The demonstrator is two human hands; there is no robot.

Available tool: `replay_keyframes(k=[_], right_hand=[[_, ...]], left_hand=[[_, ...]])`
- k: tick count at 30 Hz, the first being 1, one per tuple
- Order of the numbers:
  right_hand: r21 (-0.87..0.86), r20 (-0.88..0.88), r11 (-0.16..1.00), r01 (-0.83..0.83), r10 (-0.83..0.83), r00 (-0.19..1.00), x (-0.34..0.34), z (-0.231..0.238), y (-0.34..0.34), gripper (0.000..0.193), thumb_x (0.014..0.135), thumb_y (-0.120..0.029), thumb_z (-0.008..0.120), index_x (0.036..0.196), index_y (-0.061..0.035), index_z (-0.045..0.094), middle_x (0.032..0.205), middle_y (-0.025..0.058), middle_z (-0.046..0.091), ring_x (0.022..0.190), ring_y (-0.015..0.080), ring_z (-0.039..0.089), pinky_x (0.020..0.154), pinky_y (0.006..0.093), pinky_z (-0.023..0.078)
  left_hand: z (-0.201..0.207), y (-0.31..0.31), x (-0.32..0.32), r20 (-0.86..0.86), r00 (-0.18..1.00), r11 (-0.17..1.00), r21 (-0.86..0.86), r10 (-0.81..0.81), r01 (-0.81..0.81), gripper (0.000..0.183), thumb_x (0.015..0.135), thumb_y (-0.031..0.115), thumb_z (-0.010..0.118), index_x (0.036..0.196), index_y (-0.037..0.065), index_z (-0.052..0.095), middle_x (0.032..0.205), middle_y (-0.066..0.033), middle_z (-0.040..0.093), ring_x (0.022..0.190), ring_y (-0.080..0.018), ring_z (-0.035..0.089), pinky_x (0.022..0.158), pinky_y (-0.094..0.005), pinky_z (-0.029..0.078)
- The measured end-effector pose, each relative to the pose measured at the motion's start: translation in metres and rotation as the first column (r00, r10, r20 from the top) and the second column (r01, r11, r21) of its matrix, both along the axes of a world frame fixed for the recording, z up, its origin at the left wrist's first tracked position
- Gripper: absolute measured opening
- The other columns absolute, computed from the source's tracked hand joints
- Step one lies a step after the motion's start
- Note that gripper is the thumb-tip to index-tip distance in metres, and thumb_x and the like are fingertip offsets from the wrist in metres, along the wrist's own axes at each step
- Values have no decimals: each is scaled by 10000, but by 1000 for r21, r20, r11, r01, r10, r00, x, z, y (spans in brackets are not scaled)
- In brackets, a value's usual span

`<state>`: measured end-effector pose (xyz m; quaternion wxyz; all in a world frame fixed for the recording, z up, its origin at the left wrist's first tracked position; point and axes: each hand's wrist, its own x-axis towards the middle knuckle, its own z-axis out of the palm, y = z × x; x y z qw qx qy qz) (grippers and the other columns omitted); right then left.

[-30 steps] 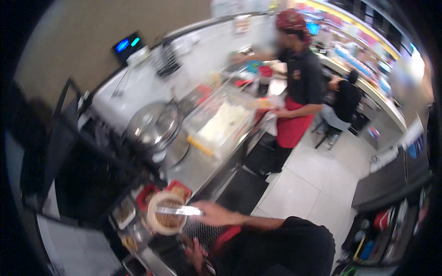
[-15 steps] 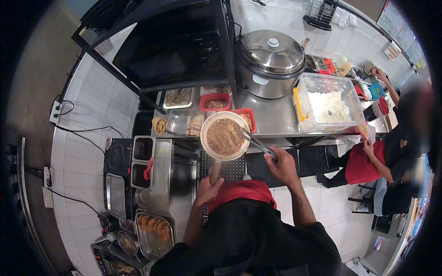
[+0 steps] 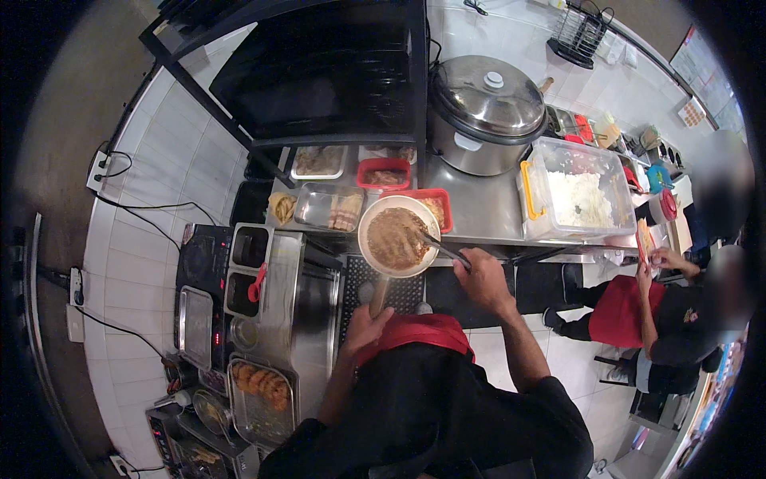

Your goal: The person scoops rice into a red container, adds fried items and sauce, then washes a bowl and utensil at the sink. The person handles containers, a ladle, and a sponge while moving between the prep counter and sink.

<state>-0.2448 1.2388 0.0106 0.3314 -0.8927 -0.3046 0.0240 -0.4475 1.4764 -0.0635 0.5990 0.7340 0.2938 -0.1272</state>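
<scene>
My left hand (image 3: 368, 326) is closed round the handle of a light-coloured frying pan (image 3: 369, 257), held up in front of my red apron. Brown minced or sauced food (image 3: 394, 237) covers most of the pan's floor. In my right hand (image 3: 483, 276) is a pair of dark tongs (image 3: 448, 251), gripped at the near end. Their tips reach into the food at the pan's right side. Just behind the pan, on the counter, a red tray (image 3: 444, 209) of pale food is partly hidden by the rim.
A large steel cooker (image 3: 488, 120) and a clear bin of white rice (image 3: 531, 152) stand on the counter. A dark framed rack (image 3: 420, 88) rises at back left. Fried pieces lie in a metal tray (image 3: 291, 415) at lower left. A co-worker (image 3: 678, 311) stands at right.
The pan has moved slightly right, and the tongs have shifted in the food. My view has turned a little. The co-worker has drawn a reaching arm in, bringing both hands together.
</scene>
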Motion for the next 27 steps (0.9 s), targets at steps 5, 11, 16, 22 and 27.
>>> replay_keyframes(k=[5, 11, 16, 22, 27], right_hand=[[-2, -35, 1000, -13, 13, 999, 24, 36, 5, 287, 919, -215, 686, 1048, 41, 704, 953, 237, 707, 881, 424, 685, 791, 469, 544], [46, -42, 998, 32, -30, 999, 49, 58, 13, 266, 902, -209, 692, 1013, 31, 721, 902, 241, 711, 805, 424, 687, 743, 481, 543], [31, -11, 997, 77, -76, 997, 71, 46, 16, 273, 894, -204, 701, 1009, 42, 724, 879, 248, 710, 753, 410, 688, 713, 465, 546], [-61, 14, 996, 65, -65, 998, 95, 10, 25, 306, 895, -232, 699, 1027, 42, 729, 900, 255, 719, 775, 418, 698, 740, 479, 560], [-156, 26, 985, 76, -72, 997, 108, -18, 30, 333, 897, -270, 696, 1053, 21, 737, 932, 260, 722, 844, 425, 708, 782, 492, 567]], left_hand=[[-5, 2, 5, 13, 1000, 1000, -17, 26, -25, 347, 951, 355, 739, 856, 55, 592, 614, -12, 577, 461, -112, 548, 407, -316, 453], [-6, 8, 4, -18, 996, 992, -90, 86, -87, 363, 935, 377, 756, 857, 60, 597, 631, -10, 587, 477, -111, 554, 418, -315, 460], [-6, 15, -2, -49, 994, 993, -57, 101, -103, 348, 937, 364, 750, 852, 56, 610, 631, -6, 584, 500, -112, 558, 442, -318, 456], [0, 24, -16, 31, 995, 995, -20, 99, -98, 351, 934, 387, 751, 790, 99, 613, 636, 6, 588, 555, -113, 571, 500, -321, 457], [0, 25, -23, -5, 985, 982, -85, 170, -170, 375, 924, 413, 757, 784, 94, 617, 637, 0, 595, 551, -128, 577, 495, -331, 452]])
